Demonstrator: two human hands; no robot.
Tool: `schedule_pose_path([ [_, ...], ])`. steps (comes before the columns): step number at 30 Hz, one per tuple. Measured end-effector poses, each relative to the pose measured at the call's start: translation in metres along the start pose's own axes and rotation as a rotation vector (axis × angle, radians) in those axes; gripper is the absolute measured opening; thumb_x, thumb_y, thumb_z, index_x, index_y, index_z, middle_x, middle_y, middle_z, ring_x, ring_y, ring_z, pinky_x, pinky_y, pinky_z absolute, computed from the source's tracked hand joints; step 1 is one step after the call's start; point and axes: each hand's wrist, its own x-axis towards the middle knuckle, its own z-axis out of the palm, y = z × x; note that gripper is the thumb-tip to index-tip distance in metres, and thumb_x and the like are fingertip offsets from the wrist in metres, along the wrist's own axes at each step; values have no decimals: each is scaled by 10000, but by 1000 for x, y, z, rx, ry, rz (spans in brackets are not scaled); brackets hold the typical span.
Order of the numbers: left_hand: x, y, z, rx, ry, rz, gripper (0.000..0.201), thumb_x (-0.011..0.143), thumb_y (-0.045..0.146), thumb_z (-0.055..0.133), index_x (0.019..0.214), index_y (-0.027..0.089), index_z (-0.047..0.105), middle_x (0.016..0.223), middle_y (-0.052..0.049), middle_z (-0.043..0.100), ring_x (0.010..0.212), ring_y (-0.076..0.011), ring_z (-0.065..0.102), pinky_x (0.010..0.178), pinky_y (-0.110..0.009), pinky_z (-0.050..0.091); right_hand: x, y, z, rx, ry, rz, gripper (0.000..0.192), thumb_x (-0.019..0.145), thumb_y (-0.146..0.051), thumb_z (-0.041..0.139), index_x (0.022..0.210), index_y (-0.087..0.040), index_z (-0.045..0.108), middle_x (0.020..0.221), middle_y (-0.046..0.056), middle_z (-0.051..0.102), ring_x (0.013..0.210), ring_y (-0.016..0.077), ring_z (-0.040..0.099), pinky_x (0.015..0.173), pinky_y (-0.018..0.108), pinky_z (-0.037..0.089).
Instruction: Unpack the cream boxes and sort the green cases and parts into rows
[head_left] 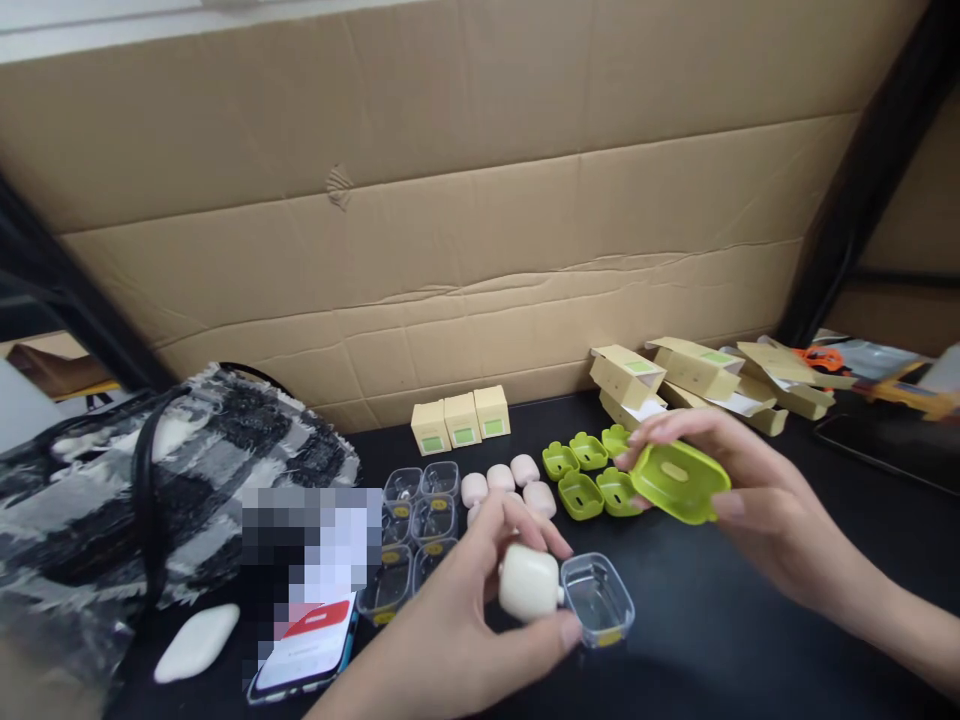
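- The left hand [480, 590] is closed around a small cream case [529, 583], thumb below and fingers curled over the top; the case sits low in the middle of the view, above the black table [750, 640].
- A clear plastic box [598, 598] sits just right of the cream case, touching it, beside the left thumb (whether the hand carries the box or it rests on the table cannot be told).
- The right hand [757, 500] grips a green tray [680, 482] at its edges, fingers over the far side and thumb at the near right corner, the tray tilted with its hollow side towards the camera.
- The left forearm comes up from the bottom edge; the right forearm enters from the lower right, and the two hands are near each other but apart.
- Behind the hands lie more green trays [589, 470], some cream cases [510, 480] and a block of clear boxes [412, 520], partly hidden by the left fingers.
- Three small cardboard boxes [460, 420] stand in a row against the cardboard wall [450, 200]; a heap of open ones [697, 380] lies to the right.
- At the left are a black-and-white checked bag [150, 480], a white oval case [196, 642] and a phone [307, 650].
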Motion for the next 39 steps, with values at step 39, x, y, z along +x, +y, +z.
schedule_pose_path([
  [39, 14, -15, -25, 374, 288, 225, 263, 713, 102, 643, 947, 208, 588, 1022, -43, 584, 998, -208, 585, 889, -347, 452, 72, 6, 31, -722, -315, -199, 155, 901, -211, 501, 905, -175, 652, 890, 36, 695, 829, 163, 646, 747, 286, 506],
])
